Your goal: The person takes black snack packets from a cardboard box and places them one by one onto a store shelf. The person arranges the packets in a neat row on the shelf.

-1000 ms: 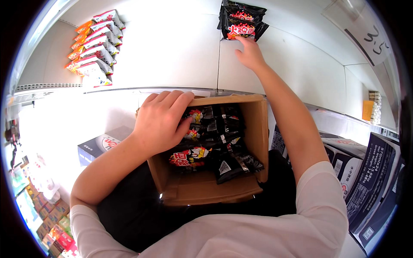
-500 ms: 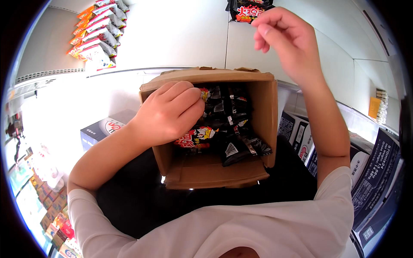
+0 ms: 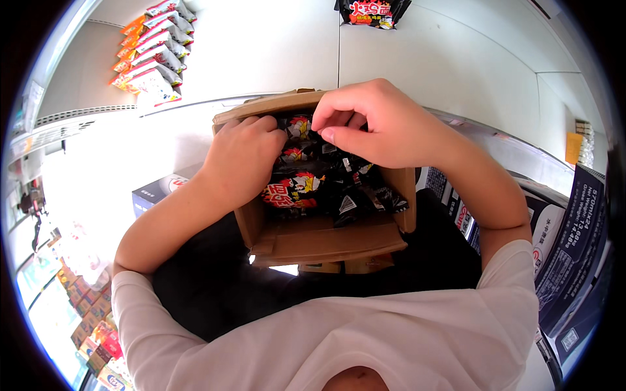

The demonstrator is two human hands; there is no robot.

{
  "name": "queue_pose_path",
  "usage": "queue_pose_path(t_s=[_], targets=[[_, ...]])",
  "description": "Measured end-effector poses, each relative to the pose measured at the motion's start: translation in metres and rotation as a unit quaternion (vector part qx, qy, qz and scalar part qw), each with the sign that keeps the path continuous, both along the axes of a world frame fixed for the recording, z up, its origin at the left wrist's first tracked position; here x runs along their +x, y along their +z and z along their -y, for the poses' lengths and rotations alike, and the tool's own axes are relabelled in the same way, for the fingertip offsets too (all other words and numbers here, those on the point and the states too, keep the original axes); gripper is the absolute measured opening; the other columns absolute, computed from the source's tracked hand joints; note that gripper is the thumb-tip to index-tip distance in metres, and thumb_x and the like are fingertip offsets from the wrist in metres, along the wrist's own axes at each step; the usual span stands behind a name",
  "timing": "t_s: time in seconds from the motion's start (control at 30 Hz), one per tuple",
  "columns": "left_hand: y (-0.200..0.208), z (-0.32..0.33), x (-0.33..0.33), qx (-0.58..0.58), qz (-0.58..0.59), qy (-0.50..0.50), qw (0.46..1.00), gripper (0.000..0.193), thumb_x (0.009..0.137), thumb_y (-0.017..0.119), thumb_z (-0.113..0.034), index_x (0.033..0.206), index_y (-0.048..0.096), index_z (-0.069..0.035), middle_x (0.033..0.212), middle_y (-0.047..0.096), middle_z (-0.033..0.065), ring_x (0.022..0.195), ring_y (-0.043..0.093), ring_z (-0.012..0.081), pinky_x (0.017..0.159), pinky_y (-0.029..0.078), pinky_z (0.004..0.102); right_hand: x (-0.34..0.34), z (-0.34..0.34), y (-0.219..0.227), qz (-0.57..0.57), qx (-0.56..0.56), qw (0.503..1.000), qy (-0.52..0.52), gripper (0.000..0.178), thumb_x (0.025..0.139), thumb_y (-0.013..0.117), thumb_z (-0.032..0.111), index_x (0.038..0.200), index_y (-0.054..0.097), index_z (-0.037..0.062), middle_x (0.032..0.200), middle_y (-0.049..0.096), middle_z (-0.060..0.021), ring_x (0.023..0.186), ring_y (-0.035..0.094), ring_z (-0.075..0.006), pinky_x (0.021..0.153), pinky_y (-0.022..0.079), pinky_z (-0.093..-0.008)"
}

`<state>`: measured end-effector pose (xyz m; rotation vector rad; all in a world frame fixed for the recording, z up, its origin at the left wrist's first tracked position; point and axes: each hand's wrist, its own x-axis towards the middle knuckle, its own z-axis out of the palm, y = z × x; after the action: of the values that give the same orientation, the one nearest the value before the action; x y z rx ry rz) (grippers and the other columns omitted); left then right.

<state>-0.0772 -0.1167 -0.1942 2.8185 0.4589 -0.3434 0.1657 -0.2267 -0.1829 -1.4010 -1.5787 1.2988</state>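
An open cardboard box (image 3: 326,241) in front of me holds several black noodle packets (image 3: 293,189) with red and yellow print. My left hand (image 3: 244,156) is at the box's left side, its fingers curled down by the packets. Their tips are hidden, so what they grip cannot be made out. Over the far part of the box hovers my right hand (image 3: 385,127), thumb and forefinger slightly apart just above the packets, nothing visible between them. Another black noodle packet (image 3: 372,13) lies on the white shelf (image 3: 280,58) beyond the box.
Orange and white packets (image 3: 153,55) stand in a row at the shelf's far left. Dark printed cartons (image 3: 574,241) are stacked at my right, and a grey-blue carton (image 3: 156,194) sits left of the box. More goods (image 3: 91,306) show low on the left.
My right hand has come down from beside the packet on the shelf to the box. My left hand has shifted toward the box's far left corner. The view has moved slightly.
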Motion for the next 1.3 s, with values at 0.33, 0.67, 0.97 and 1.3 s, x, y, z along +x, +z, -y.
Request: queue_pose_path(t_s=[0.33, 0.67, 0.97, 1.3], targets=[[0.055, 0.005, 0.015, -0.048, 0.295, -0.012, 0.954, 0.017, 0.081, 0.077, 0.002, 0.093, 0.065, -0.002, 0.092, 0.067, 0.0118, 0.086, 0.067, 0.0358, 0.079, 0.053, 0.0462, -0.02, 0.009, 0.005, 0.109, 0.162, 0.981, -0.02, 0.015, 0.089, 0.074, 0.014, 0.093, 0.071, 0.0001, 0.088, 0.071, -0.0212, 0.083, 0.068, -0.0411, 0.075, 0.054, -0.0475], [0.037, -0.02, 0.008, -0.438, 0.397, 0.295, 0.751, 0.079, 0.097, 0.077, -0.02, 0.16, 0.032, -0.003, 0.153, 0.053, 0.0175, 0.135, 0.06, 0.0286, 0.107, 0.051, 0.0444, 0.026, -0.006, 0.038, -0.278, 0.101, 0.919, -0.261, 0.025, 0.1, 0.074, 0.018, 0.112, 0.071, -0.0035, 0.098, 0.077, -0.01, 0.092, 0.076, -0.0183, 0.071, 0.064, -0.0314], [0.019, -0.014, 0.016, -0.637, 0.346, 0.313, 0.614, 0.052, 0.105, 0.07, -0.019, 0.149, 0.05, 0.002, 0.14, 0.066, 0.0148, 0.129, 0.064, 0.0242, 0.111, 0.051, 0.0434, 0.026, -0.01, 0.011, -0.324, -0.049, 0.931, -0.161, 0.045, 0.093, 0.08, 0.012, 0.131, 0.062, -0.0045, 0.118, 0.074, -0.012, 0.109, 0.072, -0.0187, 0.098, 0.056, -0.0322], [0.011, -0.01, 0.025, -0.581, 0.324, 0.347, 0.661, 0.035, 0.114, 0.055, -0.029, 0.131, 0.064, 0.0, 0.118, 0.075, 0.0089, 0.101, 0.073, 0.0146, 0.084, 0.06, 0.0314, 0.03, -0.014, -0.002, -0.328, -0.077, 0.924, -0.182, 0.044, 0.088, 0.085, 0.01, 0.125, 0.067, -0.0031, 0.116, 0.077, -0.0118, 0.103, 0.075, -0.019, 0.093, 0.061, -0.0354]])
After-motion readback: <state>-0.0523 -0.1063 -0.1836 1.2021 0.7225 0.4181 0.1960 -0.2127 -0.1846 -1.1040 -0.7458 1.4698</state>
